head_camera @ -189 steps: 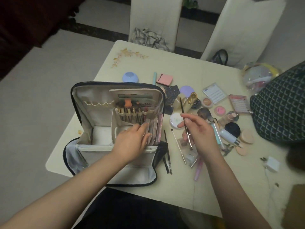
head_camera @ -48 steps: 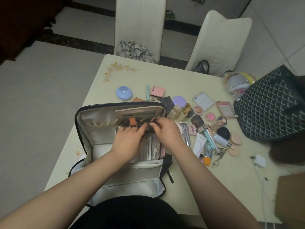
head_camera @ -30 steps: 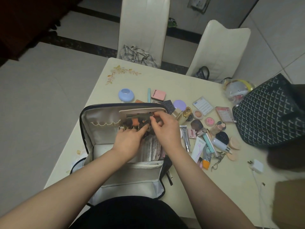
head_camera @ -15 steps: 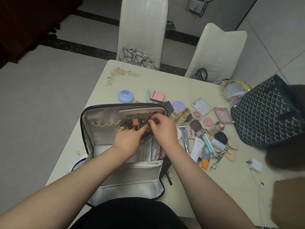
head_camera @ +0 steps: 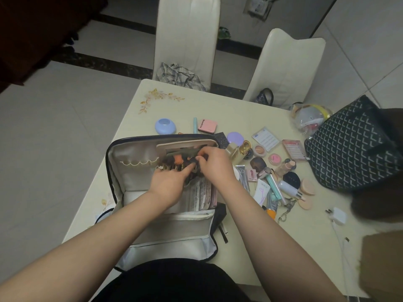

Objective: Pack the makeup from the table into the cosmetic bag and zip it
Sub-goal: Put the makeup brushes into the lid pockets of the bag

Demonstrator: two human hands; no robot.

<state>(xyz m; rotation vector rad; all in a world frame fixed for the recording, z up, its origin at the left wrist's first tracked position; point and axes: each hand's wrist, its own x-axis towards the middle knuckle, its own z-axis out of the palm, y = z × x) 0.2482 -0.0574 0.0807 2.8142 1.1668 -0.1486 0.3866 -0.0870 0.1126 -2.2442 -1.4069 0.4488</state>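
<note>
Both hands, left (head_camera: 169, 184) and right (head_camera: 214, 164), inside open cosmetic bag (head_camera: 130, 153) at brushes (head_camera: 176, 163)

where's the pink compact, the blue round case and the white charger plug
pink compact (head_camera: 207, 126), head view, middle of its lid
blue round case (head_camera: 165, 126), head view, top of its dome
white charger plug (head_camera: 338, 215), head view, its white body

Two white chairs (head_camera: 187, 38) stand behind the cream table (head_camera: 235, 107) on pale tiles.
</note>
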